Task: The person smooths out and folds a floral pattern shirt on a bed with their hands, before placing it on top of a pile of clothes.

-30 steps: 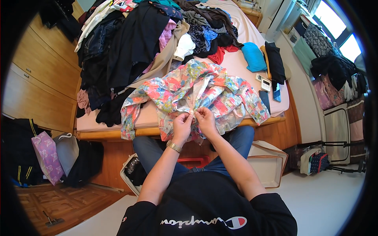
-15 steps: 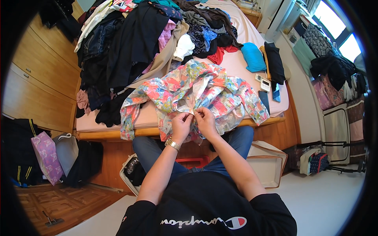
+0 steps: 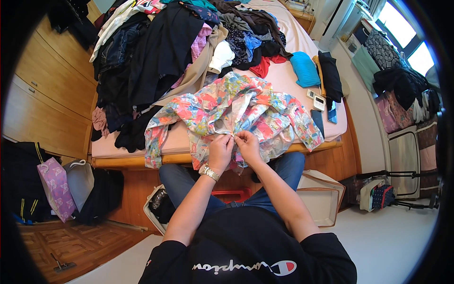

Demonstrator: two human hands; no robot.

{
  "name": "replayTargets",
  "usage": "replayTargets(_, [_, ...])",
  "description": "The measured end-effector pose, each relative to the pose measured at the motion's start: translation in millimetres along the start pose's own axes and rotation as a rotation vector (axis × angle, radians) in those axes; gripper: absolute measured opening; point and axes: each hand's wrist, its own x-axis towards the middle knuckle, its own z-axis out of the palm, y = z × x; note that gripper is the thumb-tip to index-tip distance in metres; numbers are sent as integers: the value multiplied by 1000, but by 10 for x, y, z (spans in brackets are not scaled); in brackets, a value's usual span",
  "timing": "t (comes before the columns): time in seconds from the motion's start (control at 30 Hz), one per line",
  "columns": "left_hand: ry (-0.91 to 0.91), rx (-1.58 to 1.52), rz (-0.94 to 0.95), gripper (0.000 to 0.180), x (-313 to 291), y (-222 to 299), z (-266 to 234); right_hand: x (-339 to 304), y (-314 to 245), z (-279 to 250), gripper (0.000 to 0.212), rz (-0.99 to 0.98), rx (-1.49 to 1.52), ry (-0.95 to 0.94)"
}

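A thin floral jacket (image 3: 208,111) in pink, orange, blue and white lies spread at the bed's near edge, its sleeves out to both sides. My left hand (image 3: 221,150) pinches one front edge of it near the middle, a metal watch on that wrist. Close against it, my right hand (image 3: 248,147) has its fingertips closed on the facing edge. Both sets of fingertips nearly touch where a pale front strip, possibly a zipper, runs down. What exactly sits between the fingers is too small to make out.
A big heap of clothes (image 3: 161,61) covers the bed's far left. To the right lie a turquoise folded bundle (image 3: 305,69), a black pouch (image 3: 329,75), small white devices (image 3: 318,101) and a phone (image 3: 332,112). An open fabric box (image 3: 321,201) stands by my right leg, bags (image 3: 56,189) at left.
Both hands stay at the jacket's front edges. My left hand and wrist have turned slightly and shifted a little to the right; the jacket lies almost the same.
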Motion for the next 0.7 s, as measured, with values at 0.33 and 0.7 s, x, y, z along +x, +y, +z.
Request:
replayTargets(0.33, [-52, 163, 132, 16, -26, -16, 24, 31, 87, -55, 7, 127, 263, -52])
replayTargets(0.7, [-55, 307, 188, 18, -18, -18, 80, -13, -147, -17, 12, 111, 289, -55])
